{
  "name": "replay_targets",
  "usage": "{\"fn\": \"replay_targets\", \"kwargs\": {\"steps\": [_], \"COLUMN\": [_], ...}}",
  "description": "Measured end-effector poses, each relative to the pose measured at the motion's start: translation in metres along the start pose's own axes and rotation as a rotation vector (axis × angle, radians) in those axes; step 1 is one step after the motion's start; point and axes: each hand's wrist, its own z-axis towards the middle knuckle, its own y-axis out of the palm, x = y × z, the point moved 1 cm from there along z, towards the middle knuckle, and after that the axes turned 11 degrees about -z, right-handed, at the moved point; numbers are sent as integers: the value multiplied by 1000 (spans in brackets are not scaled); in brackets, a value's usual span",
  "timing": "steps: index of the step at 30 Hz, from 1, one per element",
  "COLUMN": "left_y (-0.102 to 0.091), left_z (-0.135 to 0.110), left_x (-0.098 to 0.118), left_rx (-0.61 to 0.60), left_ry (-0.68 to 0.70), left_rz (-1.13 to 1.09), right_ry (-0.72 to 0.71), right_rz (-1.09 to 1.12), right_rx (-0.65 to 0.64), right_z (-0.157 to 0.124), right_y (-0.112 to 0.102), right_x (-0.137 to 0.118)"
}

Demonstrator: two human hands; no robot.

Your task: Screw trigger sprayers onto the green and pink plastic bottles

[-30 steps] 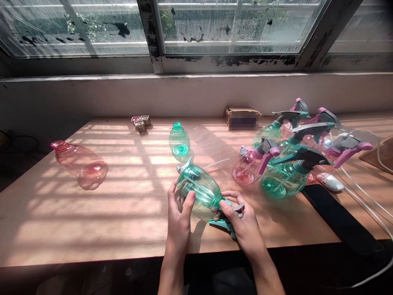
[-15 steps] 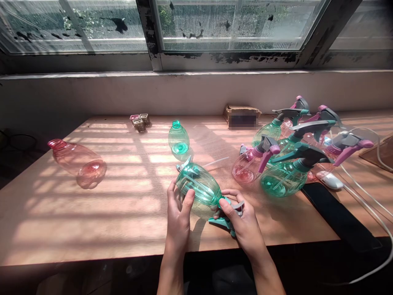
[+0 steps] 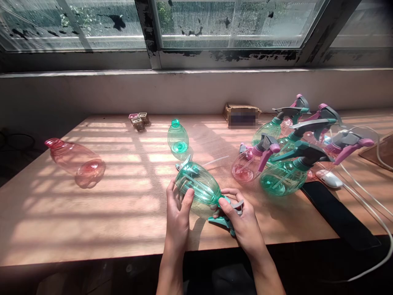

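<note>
A clear green spray bottle (image 3: 199, 183) lies tilted between my hands, its base up to the left and its neck down to the right. My left hand (image 3: 180, 207) is closed round the base end, thumb on the near side. At the neck, my right hand (image 3: 238, 215) grips the teal and grey spray head (image 3: 223, 223), partly hiding it. Just behind the bottle, a loose sprayer part (image 3: 183, 163) and a thin clear tube (image 3: 216, 160) show on the table. Farther back a green bottle (image 3: 178, 138) without a spray head stands upright.
On the left a pink bottle (image 3: 75, 159) without a head lies tilted. Several spray bottles with heads, including a green one (image 3: 284, 178), crowd the right, beside a black phone (image 3: 337, 213), white cable and mouse (image 3: 329, 179). Small sharpeners (image 3: 138, 121) and a cardboard box (image 3: 242, 116) sit at the back.
The view has shifted very slightly. Both hands keep the same hold on the green spray bottle, with no clear movement of the bottle or its head.
</note>
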Motion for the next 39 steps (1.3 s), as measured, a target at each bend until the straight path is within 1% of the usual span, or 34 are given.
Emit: {"fn": "replay_targets", "kwargs": {"steps": [10,20,25,39], "left_y": [0,-1,0,4], "left_z": [0,0,-1,-2], "left_x": [0,-1,0,3], "left_rx": [5,31,17,44], "left_ry": [-3,-13,-17,-12], "left_rz": [1,-15,-7,6], "right_ry": [-6,25,31,25], "right_rz": [9,2,36,34], "right_rx": [-4,1,8,6], "right_z": [-1,-1,-2,-1], "right_y": [0,0,1,0], "right_x": [1,1,-1,-1]}}
